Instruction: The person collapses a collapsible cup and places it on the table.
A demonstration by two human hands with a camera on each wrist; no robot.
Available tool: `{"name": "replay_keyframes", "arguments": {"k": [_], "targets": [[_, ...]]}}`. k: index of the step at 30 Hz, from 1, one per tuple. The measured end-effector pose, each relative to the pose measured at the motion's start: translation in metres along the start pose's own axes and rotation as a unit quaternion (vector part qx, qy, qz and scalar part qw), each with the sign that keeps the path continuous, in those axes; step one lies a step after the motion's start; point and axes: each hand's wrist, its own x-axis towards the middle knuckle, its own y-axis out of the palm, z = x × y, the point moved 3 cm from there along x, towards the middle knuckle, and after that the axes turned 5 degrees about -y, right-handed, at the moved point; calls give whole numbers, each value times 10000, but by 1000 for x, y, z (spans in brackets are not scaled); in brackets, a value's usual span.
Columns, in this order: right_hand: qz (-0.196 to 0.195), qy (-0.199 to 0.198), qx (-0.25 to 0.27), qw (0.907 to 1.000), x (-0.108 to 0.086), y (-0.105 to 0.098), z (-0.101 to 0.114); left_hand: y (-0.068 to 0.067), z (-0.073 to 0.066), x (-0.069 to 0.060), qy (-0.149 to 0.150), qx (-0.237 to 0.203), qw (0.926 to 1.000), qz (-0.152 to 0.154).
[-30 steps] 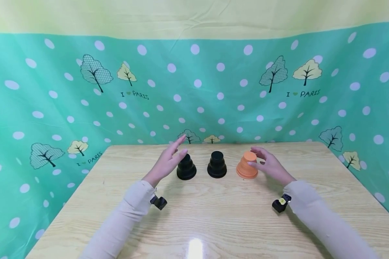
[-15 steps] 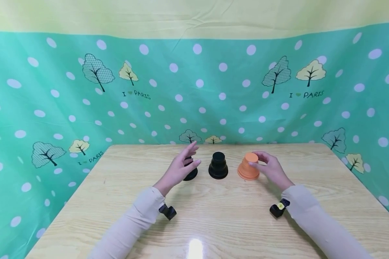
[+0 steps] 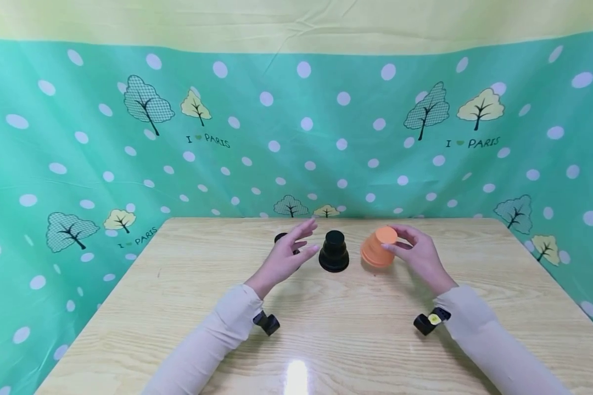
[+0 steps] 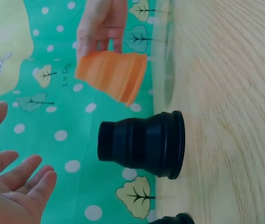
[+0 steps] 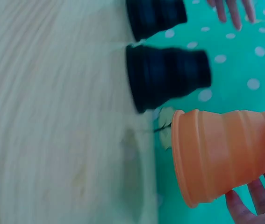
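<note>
My right hand (image 3: 421, 257) pinches an orange stepped cup (image 3: 374, 251), mouth down, by its narrow upper end. Tilted, the cup hangs just off the table in the left wrist view. To its left a black stepped cup (image 3: 334, 257) stands upside down on the table. A second black cup (image 5: 155, 16) is farther left, mostly hidden behind my left hand (image 3: 283, 260) in the head view. That left hand hovers with its fingers spread and relaxed, holding nothing, close to the two black cups.
The cups are near the back of a light wooden table (image 3: 336, 329). A green dotted curtain (image 3: 257, 126) hangs behind the table. Each wrist wears a small black camera, with the left one (image 3: 268, 323) low over the tabletop.
My right hand has taken hold of the orange cup, lifted it slightly and tilted it. My left hand has moved right, now covering most of the left black cup.
</note>
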Motion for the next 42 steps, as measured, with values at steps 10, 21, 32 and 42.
{"name": "replay_keyframes", "arguments": {"k": [10,21,32,42], "targets": [[15,-934,912,9914,-11,17,43,12,-2,6,90,56,9999,52],[176,-1672,1206,9784,-20,35,68,20,6,10,144,183,9997,96],[428,-2301,1305,9634,-23,48,77,22,5,14,-224,339,9992,-30],[610,-2403,1242,9608,-24,55,76,20,8,17,-630,-327,9975,21]]}}
